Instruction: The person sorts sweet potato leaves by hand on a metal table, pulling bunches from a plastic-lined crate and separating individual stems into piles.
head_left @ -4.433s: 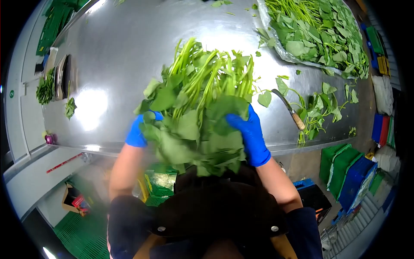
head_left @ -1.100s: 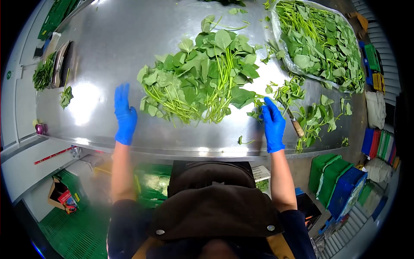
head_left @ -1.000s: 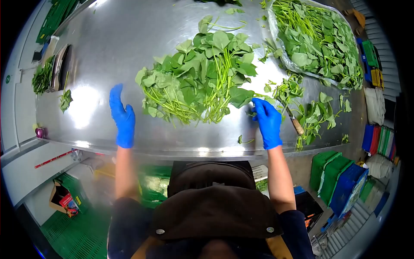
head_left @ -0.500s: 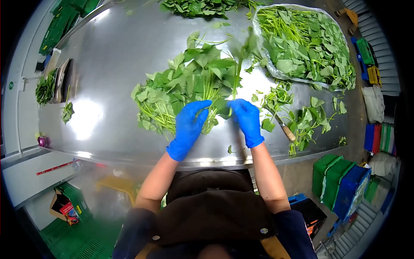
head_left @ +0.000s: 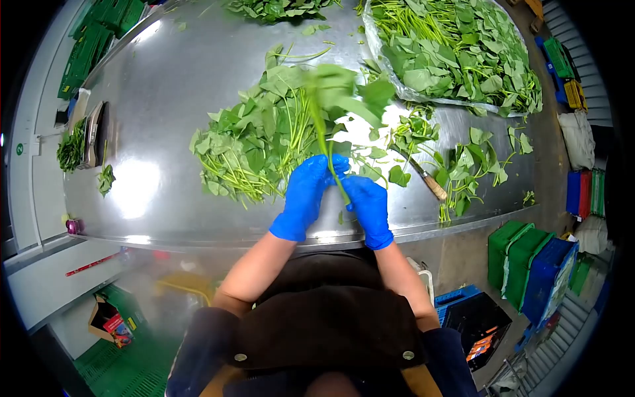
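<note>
Both hands wear blue gloves. My left hand point(head_left: 305, 197) has its fingers closed at the middle of a leafy green stem point(head_left: 320, 129), which stands up between the hands with its leaves smeared by motion. Close beside it, my right hand point(head_left: 368, 206) pinches the same stem near its lower cut end. A loose pile of leafy greens point(head_left: 254, 142) lies on the steel table point(head_left: 165, 92), just left of and beyond my hands. To the right, a knife with a wooden handle point(head_left: 434, 186) rests among scattered leafy sprigs point(head_left: 471, 169).
A clear plastic bag point(head_left: 374, 36) full of greens lies at the far right. More greens point(head_left: 281, 9) sit at the far edge. A small box point(head_left: 94, 135) with leaves stands at the left. Green and blue crates point(head_left: 522, 258) are stacked on the floor to the right.
My left hand has moved right, and both hands have come close together. The leafy stem has swung left and is now held between them. The view has shifted slightly.
</note>
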A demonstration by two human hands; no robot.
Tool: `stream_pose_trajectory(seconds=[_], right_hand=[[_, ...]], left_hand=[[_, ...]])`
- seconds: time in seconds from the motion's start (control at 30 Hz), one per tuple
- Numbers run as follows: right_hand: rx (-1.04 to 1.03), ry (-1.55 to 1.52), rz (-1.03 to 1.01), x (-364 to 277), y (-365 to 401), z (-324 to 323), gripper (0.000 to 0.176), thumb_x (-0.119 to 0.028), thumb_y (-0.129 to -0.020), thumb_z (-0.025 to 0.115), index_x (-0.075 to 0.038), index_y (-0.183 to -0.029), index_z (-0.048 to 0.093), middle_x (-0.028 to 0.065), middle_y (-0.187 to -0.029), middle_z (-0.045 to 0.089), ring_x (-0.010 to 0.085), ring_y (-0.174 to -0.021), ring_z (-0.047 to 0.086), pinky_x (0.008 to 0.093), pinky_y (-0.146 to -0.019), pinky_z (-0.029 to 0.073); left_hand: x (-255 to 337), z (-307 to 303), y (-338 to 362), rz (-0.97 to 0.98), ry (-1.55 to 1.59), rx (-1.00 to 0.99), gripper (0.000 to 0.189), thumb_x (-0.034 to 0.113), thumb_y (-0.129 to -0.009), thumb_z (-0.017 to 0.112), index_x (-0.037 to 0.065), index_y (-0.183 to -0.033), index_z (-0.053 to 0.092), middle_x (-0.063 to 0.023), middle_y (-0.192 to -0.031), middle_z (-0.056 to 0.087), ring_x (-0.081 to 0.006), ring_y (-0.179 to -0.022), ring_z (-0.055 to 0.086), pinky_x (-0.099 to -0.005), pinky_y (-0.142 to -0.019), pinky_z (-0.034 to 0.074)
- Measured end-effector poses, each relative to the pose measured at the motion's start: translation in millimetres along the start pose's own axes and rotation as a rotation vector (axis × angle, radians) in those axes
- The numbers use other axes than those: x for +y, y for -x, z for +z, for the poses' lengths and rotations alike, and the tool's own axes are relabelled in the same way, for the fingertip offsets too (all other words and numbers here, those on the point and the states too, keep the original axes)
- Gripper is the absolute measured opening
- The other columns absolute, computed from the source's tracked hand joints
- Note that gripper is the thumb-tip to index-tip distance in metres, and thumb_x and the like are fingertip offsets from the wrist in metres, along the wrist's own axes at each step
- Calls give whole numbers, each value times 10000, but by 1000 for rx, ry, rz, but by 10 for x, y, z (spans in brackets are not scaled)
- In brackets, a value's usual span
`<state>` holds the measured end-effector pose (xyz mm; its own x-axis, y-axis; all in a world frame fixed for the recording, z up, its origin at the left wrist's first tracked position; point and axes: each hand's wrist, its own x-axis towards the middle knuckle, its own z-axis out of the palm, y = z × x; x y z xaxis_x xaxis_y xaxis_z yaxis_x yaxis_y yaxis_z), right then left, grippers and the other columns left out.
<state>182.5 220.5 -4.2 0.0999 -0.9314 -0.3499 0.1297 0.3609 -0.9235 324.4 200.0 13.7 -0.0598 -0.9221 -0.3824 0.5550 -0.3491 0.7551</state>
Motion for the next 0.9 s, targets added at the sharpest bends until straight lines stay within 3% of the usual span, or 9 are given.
stream_pose_trajectory(seconds=[0.17,0.3,0.37,0.4,0.43,0.53,0.63,0.7,0.9], right_hand=[[394,-439,41,153,-134,-82,210,-143,-894,553,-15,-1038,636,-31,-688,550,39,-547,475,190,-508,394],[9,-236,240,-188,-183,27,261,-169,-917,526,-13,-1104,618,-24,-791,561,46,-651,501,191,-582,420],[-86,-20,124,-326,-126,275,242,-117,-883,565,-11,-1092,622,1,-858,594,87,-783,560,203,-699,449],[-78,15,1,-203,-142,314,247,-121,-878,573,-26,-1099,630,-7,-814,588,62,-678,505,190,-612,403],[-71,48,-125,-114,-163,357,254,-125,-874,581,-41,-1106,638,-15,-770,582,38,-573,449,177,-524,357],[66,-239,-76,-58,-51,396,177,-70,-868,561,-23,-1012,652,-13,-850,587,67,-724,519,210,-646,430],[231,-495,-120,-165,-290,214,257,-200,-920,504,-42,-1099,599,20,-904,595,96,-681,520,243,-625,442],[186,-701,186,-339,-386,244,307,-271,-935,465,-54,-1123,575,49,-951,612,104,-694,539,254,-624,453],[-289,793,-54,-143,-673,786,448,-441,-861,530,-24,-783,674,113,-703,647,242,-583,598,348,-544,468]], left_hand=[[-97,-57,68,209,-166,161,274,230,-940,489,-14,-995,602,-128,-975,647,-203,-910,605,-341,-861,461],[-207,-189,201,242,-346,222,163,175,-922,531,28,-932,602,-85,-951,647,-166,-863,601,-301,-807,465],[-313,-267,268,238,-445,248,142,171,-914,549,38,-912,599,-67,-925,642,-159,-841,600,-286,-784,466],[-321,-274,270,243,-466,334,117,154,-908,555,41,-910,583,-63,-880,624,-175,-819,602,-304,-783,480],[-296,-300,261,282,-317,328,129,160,-913,544,37,-922,579,-70,-875,622,-186,-814,604,-319,-785,486],[-6,-403,243,346,118,364,219,212,-943,480,13,-985,563,-119,-888,626,-243,-813,616,-388,-805,508],[317,-798,180,426,187,613,266,247,-945,468,7,-1001,569,-113,-955,615,-193,-765,593,-354,-766,508],[432,-977,217,455,151,504,278,269,-948,467,19,-1006,573,-95,-960,608,-126,-654,514,-277,-620,452],[625,-1048,294,281,463,390,264,312,-953,438,99,-828,531,-52,-800,550,-93,-514,352,-239,-455,281]])
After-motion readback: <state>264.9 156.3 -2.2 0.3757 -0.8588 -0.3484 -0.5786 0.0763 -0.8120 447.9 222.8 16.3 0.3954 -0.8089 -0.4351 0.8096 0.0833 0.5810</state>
